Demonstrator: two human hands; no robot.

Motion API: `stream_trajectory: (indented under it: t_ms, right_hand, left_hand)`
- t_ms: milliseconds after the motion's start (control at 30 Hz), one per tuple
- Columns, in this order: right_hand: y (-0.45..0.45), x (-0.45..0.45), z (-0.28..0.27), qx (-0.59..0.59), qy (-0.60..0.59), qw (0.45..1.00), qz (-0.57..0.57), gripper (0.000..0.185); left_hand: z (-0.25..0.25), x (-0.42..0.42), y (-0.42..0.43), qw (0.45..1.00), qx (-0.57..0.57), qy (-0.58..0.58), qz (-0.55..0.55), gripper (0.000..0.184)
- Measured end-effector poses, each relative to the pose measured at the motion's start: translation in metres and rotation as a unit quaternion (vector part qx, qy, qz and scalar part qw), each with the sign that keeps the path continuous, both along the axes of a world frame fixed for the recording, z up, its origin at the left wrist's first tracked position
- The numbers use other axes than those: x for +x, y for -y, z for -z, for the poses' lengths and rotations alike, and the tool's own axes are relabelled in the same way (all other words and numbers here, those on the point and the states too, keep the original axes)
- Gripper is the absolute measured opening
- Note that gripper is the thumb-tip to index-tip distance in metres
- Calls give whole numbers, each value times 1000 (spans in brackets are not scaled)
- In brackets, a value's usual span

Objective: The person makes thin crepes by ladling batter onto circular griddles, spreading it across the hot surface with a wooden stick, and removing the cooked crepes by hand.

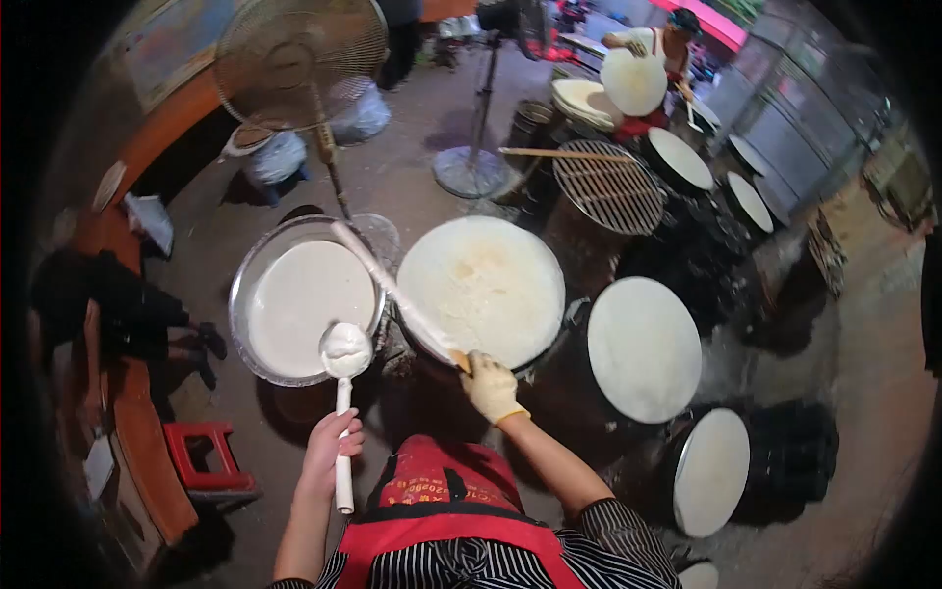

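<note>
My left hand is wrapped round the pale handle of a ladle, whose bowl is coated with white batter. The ladle's bowl is over the near edge of a metal basin of white batter. In a pale work glove, my right hand grips the wooden end of a long batter-coated stick. That stick slants up and left across the near-left part of a round pan, reaching over the basin's right rim. A thin whitish layer with yellowish patches covers the pan.
Round white-topped pans stand to my right. A slatted round rack with a stick on it lies ahead. Two standing fans are beyond the basin. A red stool is at left. Another person works at the far right.
</note>
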State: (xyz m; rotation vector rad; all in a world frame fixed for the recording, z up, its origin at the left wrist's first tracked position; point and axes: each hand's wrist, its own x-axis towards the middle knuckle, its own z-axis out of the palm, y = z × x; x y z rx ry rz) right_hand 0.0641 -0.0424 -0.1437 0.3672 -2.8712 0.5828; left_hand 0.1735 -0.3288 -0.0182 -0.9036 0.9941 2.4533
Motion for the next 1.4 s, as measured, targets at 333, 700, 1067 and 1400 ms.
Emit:
stream_trajectory:
  t_ms: [333, 700, 1067, 1400]
  right_hand:
    - [57, -76, 4, 67, 34, 992, -105, 33]
    - [-84, -233, -218, -35, -74, 996, 36, 22]
    - [-443, -463, -195, -316, -123, 870, 358, 41]
    - [-497, -495, 49, -474, -67, 651, 590, 34]
  left_hand:
    - [12, 15, 38, 984, 32, 16, -177, 9]
    - [24, -84, 39, 993, 79, -12, -88, 15]
    - [-28, -150, -104, 991, 60, -19, -116, 19]
    - [-92, -177, -223, 986, 14, 3, -164, 20]
